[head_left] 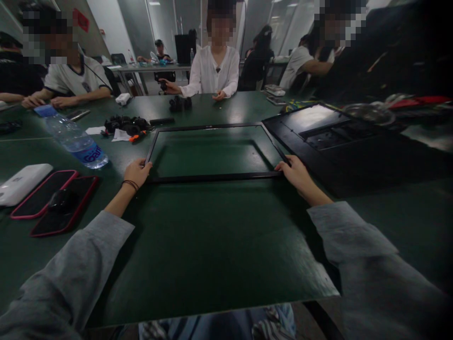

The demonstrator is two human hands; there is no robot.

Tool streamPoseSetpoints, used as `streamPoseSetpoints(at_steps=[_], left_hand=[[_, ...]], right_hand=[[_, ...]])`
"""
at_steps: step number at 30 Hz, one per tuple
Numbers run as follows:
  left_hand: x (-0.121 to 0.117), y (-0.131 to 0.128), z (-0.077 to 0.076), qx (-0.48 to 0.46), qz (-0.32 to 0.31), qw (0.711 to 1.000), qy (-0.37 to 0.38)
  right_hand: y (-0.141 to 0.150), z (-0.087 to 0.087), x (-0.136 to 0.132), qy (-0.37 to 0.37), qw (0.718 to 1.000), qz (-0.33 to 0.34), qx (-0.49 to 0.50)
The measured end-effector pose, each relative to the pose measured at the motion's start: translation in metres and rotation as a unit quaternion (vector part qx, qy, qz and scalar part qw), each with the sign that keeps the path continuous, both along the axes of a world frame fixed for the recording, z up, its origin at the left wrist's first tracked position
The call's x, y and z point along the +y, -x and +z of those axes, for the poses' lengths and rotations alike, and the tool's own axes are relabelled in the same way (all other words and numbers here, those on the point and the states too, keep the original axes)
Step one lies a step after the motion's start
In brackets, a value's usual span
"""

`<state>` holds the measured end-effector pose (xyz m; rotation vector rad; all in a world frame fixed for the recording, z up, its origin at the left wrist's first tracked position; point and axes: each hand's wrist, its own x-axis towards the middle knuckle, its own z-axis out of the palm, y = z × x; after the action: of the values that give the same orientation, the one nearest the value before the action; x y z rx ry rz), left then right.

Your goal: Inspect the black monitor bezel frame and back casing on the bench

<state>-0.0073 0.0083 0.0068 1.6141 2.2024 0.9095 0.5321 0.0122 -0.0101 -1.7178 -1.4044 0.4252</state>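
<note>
Black frame (212, 177): thin, rectangular and open in the middle, lying flat on the dark green tabletop (212, 245) at the centre of the picture, with the green surface showing through it.

Left hand (137, 172): at the frame's near left corner, fingers curled on the corner edge; dark band on the wrist, grey sleeve pushed back.

Right hand (296, 173): at the frame's near right corner, fingers laid over the edge. The two hands are well apart, one clamped on each near corner.

Black flat panel (339, 141): right of centre, just beside the frame's right side, with a pale bright patch on its upper face.

Water bottle (72, 137): lying on its side at left of centre, blue cap toward the upper left.

Two phones in red cases (56, 200): lower left, side by side, screens dark; a small dark item rests on the nearer one.

White box (21, 183): far left edge, just beside the phones.

Black cables and small parts (125, 125): heaped above the frame's left corner, beside white paper.

Person in a white shirt (215, 71): seated across the tabletop, top centre. Other people sit at upper left and upper right.
</note>
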Motion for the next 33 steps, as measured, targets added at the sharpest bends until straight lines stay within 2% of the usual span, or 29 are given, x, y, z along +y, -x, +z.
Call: streamPoseSetpoints(at_steps=[19, 33], left_hand=[[-0.0002, 0.0016, 0.0013, 0.020, -0.002, 1.000, 0.012], [0.0031, 0.0051, -0.0028, 0.029, -0.010, 0.999, 0.016]], right_hand=[[0.0032, 0.0049, -0.0036, 0.006, 1.000, 0.010, -0.004], [-0.0016, -0.0011, 0.0002, 0.009, 1.000, -0.002, -0.003]])
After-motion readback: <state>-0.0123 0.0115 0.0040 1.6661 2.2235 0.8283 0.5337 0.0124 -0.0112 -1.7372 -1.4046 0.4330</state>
